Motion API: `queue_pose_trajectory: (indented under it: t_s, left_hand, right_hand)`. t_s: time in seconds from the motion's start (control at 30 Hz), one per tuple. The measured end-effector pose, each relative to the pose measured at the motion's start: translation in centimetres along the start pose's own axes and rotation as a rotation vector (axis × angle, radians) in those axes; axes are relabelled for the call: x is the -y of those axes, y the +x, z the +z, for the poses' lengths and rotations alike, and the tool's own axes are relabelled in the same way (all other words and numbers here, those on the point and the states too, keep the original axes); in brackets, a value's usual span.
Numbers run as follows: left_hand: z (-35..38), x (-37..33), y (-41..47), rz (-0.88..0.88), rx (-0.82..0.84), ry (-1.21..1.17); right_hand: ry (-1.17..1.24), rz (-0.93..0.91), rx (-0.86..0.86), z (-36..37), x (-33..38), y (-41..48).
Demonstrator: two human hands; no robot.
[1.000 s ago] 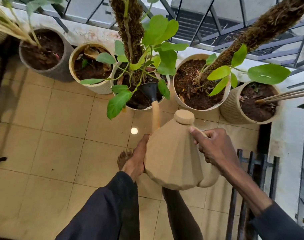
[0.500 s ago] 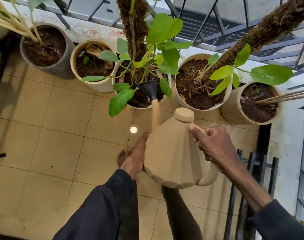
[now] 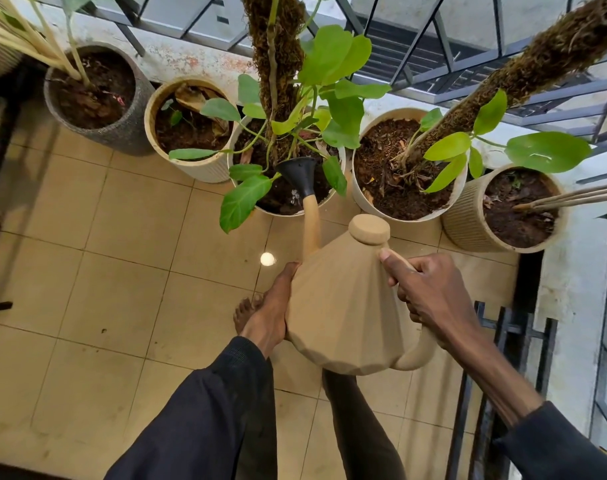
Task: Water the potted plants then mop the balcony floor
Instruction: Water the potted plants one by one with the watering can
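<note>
watering middle pot (image 3: 343, 159) | right hand (image 3: 430, 299) clamped on watering can (image 3: 343, 313) handle, left hand (image 3: 272, 313) flat against its side | keep rose (image 3: 298, 174) over soil, pour slowly

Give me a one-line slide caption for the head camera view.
Both hands tip a tan watering can, its black rose over the middle white pot on a tiled balcony.

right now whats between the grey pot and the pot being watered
In the head view, one cream ribbed pot of bare soil with dry leaves sits between the grey pot and the white pot under the watering can's rose.
</note>
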State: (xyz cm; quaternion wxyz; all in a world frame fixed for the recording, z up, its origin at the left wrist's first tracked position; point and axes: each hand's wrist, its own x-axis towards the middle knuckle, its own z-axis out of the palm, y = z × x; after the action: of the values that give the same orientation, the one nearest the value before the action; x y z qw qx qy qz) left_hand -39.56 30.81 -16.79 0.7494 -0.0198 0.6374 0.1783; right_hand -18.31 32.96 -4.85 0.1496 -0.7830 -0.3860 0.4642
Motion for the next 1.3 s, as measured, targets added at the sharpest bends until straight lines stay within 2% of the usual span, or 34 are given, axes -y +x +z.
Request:
queue_pose_trajectory:
  t_s: [0.23,0.5,0.93,1.3]
  left_hand:
    - [-0.2,0.5,0.2,0.012,-0.015,-0.004]
    - [-0.5,1.5,0.7,0.098,-0.106,0.018]
    - [-0.9,2.6,0.1,0.202,-0.135,-0.036]
    - [-0.6,2.4,-1.6,0.33,-0.127,-0.108]
  right_hand:
    - [0.032,-0.021,-0.016,0.2,-0.8,-0.2]
    - [0.106,-0.037,-0.012,0.5,-2.9,-0.5]
    - [0.164,-0.099,0.002,0.8,-5.6,-0.9]
    - [0.179,-0.22,0.009,-0.1,-5.5,-1.8]
